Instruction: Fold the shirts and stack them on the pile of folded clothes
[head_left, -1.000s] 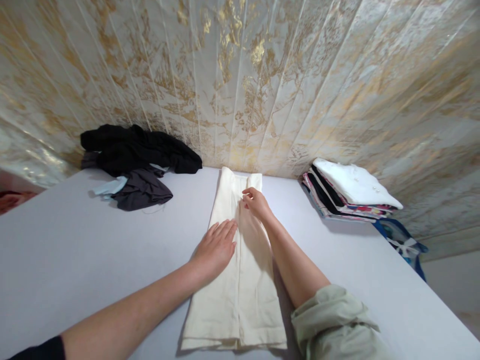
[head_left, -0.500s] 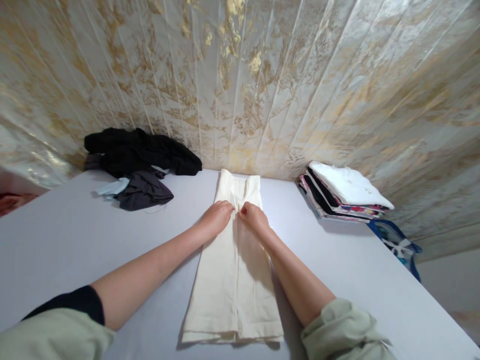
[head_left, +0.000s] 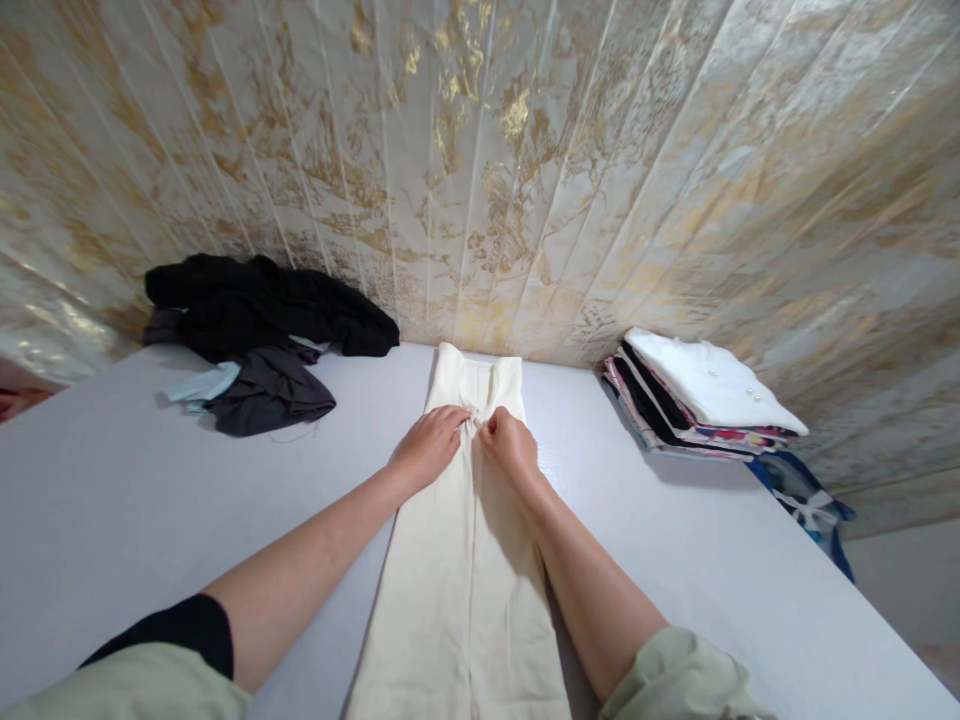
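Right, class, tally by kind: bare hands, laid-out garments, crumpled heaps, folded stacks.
Bare left hand, bare right hand: 2
Long cream cloth garment: 1
Crumpled black, grey and pale-blue cloth heap: 1
Folded stack topped with white cloth: 1
Total: 5

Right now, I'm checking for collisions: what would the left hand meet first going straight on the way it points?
The left hand would probably meet the right hand first, close by over the cream garment; depth is unclear, so a fold between them might come first.
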